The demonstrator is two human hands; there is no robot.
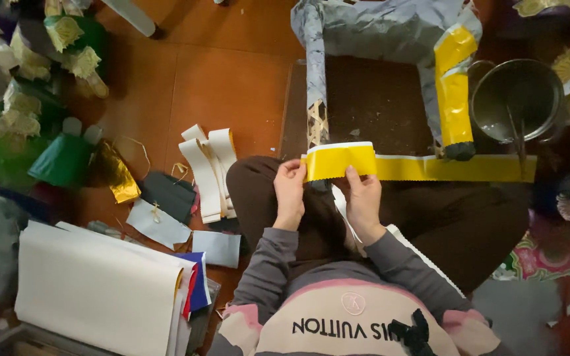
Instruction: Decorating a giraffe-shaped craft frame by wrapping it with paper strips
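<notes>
A long strip of shiny yellow paper [430,167] runs across my lap, its left end folded over with a white edge. My left hand [289,191] pinches that folded end at its left corner. My right hand [363,198] grips the strip from below, just right of the fold. Both hands rest over my brown-trousered knees. Beyond the strip stands a frame [377,29] wrapped in grey paper, one leg partly covered in yellow paper [454,86].
A metal pot [517,99] sits at the right on a dark board [371,99]. White paper strips [209,168] lie on the floor at left. A stack of coloured sheets [100,290] is at lower left, with green and gold paper figures [67,155] further left.
</notes>
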